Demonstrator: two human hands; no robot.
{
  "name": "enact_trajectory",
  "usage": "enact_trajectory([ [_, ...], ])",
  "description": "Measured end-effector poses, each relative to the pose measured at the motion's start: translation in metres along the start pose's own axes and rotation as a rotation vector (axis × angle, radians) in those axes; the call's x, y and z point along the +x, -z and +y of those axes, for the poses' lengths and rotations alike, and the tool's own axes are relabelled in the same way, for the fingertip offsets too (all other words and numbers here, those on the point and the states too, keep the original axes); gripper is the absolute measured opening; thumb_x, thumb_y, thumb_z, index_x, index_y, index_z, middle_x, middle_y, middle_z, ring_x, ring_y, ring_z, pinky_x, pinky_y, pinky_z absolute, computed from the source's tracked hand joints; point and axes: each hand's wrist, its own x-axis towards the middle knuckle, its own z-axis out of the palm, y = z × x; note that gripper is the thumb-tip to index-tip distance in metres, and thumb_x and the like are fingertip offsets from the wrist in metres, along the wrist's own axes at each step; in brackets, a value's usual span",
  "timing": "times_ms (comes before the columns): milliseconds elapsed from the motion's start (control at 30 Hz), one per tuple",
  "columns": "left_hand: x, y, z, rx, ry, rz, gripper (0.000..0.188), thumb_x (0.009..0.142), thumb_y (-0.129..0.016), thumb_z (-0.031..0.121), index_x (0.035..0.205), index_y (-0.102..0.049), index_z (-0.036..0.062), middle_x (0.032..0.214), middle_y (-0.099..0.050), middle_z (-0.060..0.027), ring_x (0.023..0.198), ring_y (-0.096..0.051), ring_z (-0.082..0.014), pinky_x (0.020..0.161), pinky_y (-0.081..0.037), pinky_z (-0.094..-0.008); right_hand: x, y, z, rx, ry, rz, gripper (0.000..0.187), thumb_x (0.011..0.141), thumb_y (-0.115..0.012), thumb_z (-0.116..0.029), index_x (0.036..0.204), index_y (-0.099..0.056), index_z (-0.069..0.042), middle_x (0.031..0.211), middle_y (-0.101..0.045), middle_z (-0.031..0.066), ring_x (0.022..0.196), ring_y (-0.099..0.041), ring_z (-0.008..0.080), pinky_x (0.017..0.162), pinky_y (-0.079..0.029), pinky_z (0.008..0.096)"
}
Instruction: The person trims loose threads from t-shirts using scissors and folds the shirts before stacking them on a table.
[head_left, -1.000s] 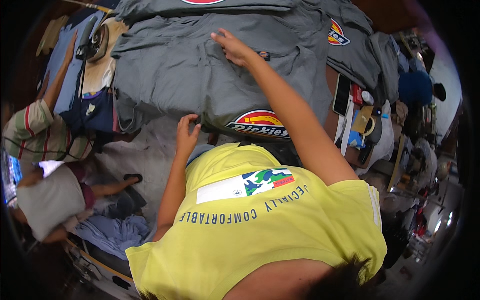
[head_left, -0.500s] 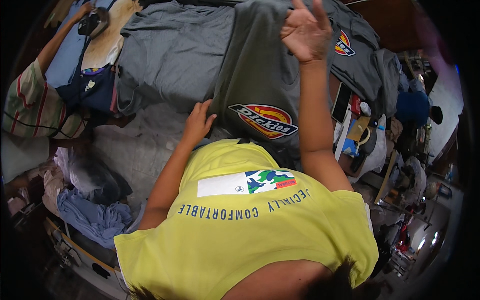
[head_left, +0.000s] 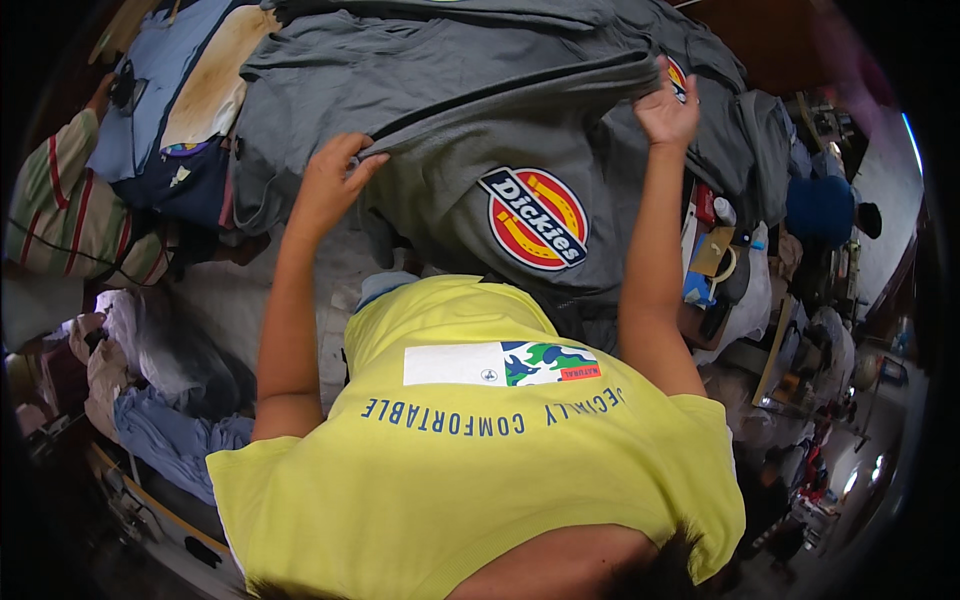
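Note:
A grey T-shirt (head_left: 430, 185) with a large red, yellow and dark printed logo is stretched between my hands over the table's near edge. My left hand (head_left: 338, 182) pinches one end of its raised edge between thumb and fingers. At the far right of that edge my right hand (head_left: 668, 115) grips the fabric, palm turned toward me. The edge runs slantwise between them, with the logo hanging below it. Beneath and beyond lie more grey shirts (head_left: 330, 85), spread in layers; another one (head_left: 728, 120) on the right shows part of a similar logo.
At the left, a person in a striped shirt (head_left: 75, 195) has a hand near a dark iron (head_left: 124, 88) on blue cloth. A roll of tape (head_left: 726, 264) and small items crowd the right side. Crumpled blue cloth (head_left: 180, 430) and clear plastic lie at lower left.
My right hand has come down and taken hold of the shirt's edge. My left hand has moved up and left, lifting its end. The logo has tilted, and the person's iron has moved down-left.

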Motion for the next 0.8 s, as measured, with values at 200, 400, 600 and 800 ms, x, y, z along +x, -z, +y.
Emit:
enact_trajectory([
  [200,-0.014,-0.044,-0.008,-0.115,0.317,0.147,0.016,0.073,-0.062,0.007,0.083,-0.051,0.0031,0.078,-0.055,-0.0096,0.064,-0.052,-0.0192,0.056,-0.041,-0.0265,-0.041,0.071,0.024,-0.110,0.170,0.304,0.052,0.083,-0.043,-0.047,0.112,-0.047,-0.004,0.110,-0.054,0.0203,0.105,-0.049,0.0323,0.092,-0.036,0.0453],
  [400,-0.058,-0.080,-0.020,0.273,-0.372,0.124,0.021,0.060,-0.059,-0.002,0.077,-0.053,0.0089,0.071,-0.048,-0.0053,0.062,-0.050,-0.0247,0.055,-0.041,-0.0320,-0.091,0.118,0.025,-0.265,0.412,0.591,0.054,0.083,-0.039,-0.056,0.094,-0.060,-0.008,0.098,-0.060,0.0112,0.087,-0.058,0.0293,0.080,-0.046,0.0416],
  [600,-0.097,-0.115,-0.026,0.221,-0.390,-0.079,0.011,0.060,-0.058,0.001,0.066,-0.051,0.0094,0.068,-0.043,-0.0040,0.067,-0.047,-0.0210,0.059,-0.036,-0.0311,-0.115,0.157,0.031,-0.053,0.393,0.397,0.053,0.081,-0.042,-0.057,0.082,-0.061,-0.007,0.096,-0.060,0.0152,0.095,-0.052,0.0319,0.087,-0.040,0.0433],
  [800,-0.108,-0.126,-0.026,0.130,-0.298,-0.122,0.021,0.052,-0.060,-0.004,0.067,-0.051,0.0077,0.070,-0.044,-0.0053,0.071,-0.047,-0.0229,0.063,-0.037,-0.0332,-0.115,0.164,0.027,-0.120,0.430,0.506,0.054,0.081,-0.041,-0.058,0.081,-0.061,-0.008,0.097,-0.060,0.0156,0.097,-0.052,0.0319,0.088,-0.040,0.0432],
])
